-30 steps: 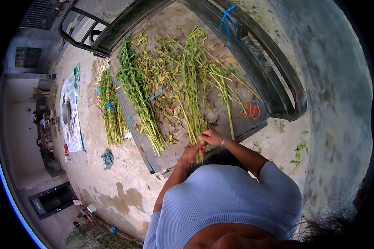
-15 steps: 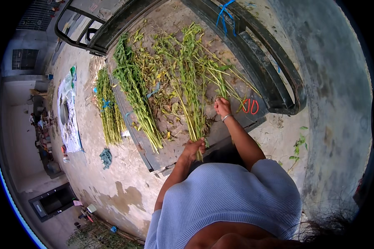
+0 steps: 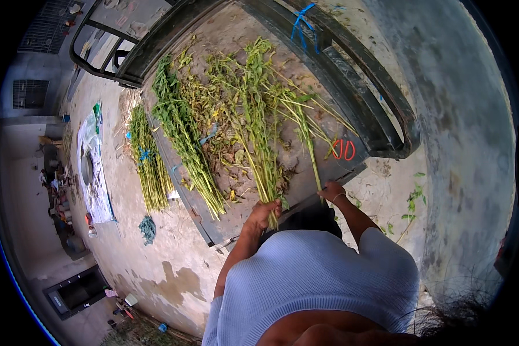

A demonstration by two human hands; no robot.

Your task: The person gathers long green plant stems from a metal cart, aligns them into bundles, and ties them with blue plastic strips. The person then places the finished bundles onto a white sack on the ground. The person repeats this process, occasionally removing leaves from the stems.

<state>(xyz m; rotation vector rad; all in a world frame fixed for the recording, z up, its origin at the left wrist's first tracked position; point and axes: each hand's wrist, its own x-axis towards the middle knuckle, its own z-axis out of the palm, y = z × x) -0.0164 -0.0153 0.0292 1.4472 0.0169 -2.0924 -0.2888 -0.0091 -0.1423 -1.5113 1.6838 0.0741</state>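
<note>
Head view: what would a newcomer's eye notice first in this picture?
First, the long green leafy stalks spread over the flat grey cart bed in the middle. The left hand grips the cut ends of one bunch at the near edge, and the right hand holds a single thin stalk. A separate tied bundle of green stalks lies on the concrete ground at the left.

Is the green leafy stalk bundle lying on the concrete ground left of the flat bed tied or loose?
Tied: a blue string wraps the green stalk bundle around its middle.
</note>
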